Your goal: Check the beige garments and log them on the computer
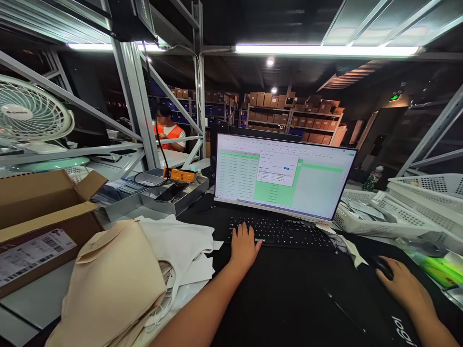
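Observation:
My left hand (244,246) rests on the left end of a black keyboard (285,231), fingers spread over the keys. Over at the right, my right hand (403,282) lies curled over a black mouse (381,266) on the black desk mat (289,294). Behind the keyboard stands a monitor (284,176) showing a spreadsheet with green cells and a small dialog window. A pile of beige and white garments (137,274) lies left of my left arm.
An open cardboard box (39,226) with a label sits far left, a white fan (31,115) above it. Metal trays (170,195) and an orange device (179,175) lie behind the garments. White plastic baskets (405,207) stand right. A person in orange (170,135) sits beyond the shelving.

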### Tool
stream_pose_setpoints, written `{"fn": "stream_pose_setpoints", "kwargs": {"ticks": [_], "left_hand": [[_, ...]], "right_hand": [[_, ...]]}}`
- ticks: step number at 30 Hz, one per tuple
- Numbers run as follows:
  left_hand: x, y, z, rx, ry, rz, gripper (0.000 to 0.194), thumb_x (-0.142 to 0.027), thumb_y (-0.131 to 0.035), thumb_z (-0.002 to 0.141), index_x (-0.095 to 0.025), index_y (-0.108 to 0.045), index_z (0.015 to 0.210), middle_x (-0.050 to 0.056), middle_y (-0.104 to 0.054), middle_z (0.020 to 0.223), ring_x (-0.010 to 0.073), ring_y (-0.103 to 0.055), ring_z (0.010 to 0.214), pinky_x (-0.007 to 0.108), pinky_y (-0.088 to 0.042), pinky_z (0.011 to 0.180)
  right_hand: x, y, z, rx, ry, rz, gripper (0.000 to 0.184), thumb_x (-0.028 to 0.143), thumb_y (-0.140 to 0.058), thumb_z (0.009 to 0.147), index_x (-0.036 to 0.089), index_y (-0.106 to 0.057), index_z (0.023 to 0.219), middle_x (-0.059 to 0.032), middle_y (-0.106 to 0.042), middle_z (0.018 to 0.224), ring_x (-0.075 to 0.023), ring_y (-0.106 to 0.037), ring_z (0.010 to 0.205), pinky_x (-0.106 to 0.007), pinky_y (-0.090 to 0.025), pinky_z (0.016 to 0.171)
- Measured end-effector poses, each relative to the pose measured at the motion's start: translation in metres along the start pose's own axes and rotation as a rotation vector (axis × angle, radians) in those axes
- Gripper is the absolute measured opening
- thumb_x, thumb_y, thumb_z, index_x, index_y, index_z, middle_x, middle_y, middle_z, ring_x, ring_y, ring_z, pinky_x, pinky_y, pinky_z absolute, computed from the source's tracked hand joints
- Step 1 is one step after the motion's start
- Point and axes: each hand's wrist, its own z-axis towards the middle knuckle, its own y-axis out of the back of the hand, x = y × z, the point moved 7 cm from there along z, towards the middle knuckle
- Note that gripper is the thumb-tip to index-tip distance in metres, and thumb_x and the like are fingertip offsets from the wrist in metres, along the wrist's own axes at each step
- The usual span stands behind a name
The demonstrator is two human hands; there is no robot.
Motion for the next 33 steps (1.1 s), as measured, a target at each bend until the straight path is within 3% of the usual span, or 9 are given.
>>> {"fn": "stream_pose_setpoints", "kwargs": {"ticks": [9, 33], "left_hand": [[0.000, 0.004, -0.001, -0.030, -0.006, -0.016, 0.057, -0.046, -0.049, 0.099, -0.008, -0.056, 0.141, 0.024, -0.051, 0.150, 0.0373, -0.046, 0.141, 0.055, -0.034, 0.118], [0.000, 0.004, -0.001, -0.024, -0.009, 0.005, 0.057, -0.045, -0.047, 0.099, -0.008, -0.056, 0.141, 0.023, -0.050, 0.151, 0.0372, -0.046, 0.140, 0.055, -0.035, 0.118]], "right_hand": [[-0.005, -0.006, 0.000, 0.002, -0.008, 0.003, 0.067, 0.060, -0.043, 0.078, 0.015, -0.060, 0.126, -0.0156, -0.063, 0.124, -0.0315, -0.061, 0.118, -0.049, -0.047, 0.108], [0.010, 0.005, -0.002, 0.004, 0.004, -0.003, 0.065, 0.057, -0.043, 0.078, 0.015, -0.063, 0.123, -0.0143, -0.065, 0.122, -0.0302, -0.061, 0.117, -0.048, -0.049, 0.106]]}}
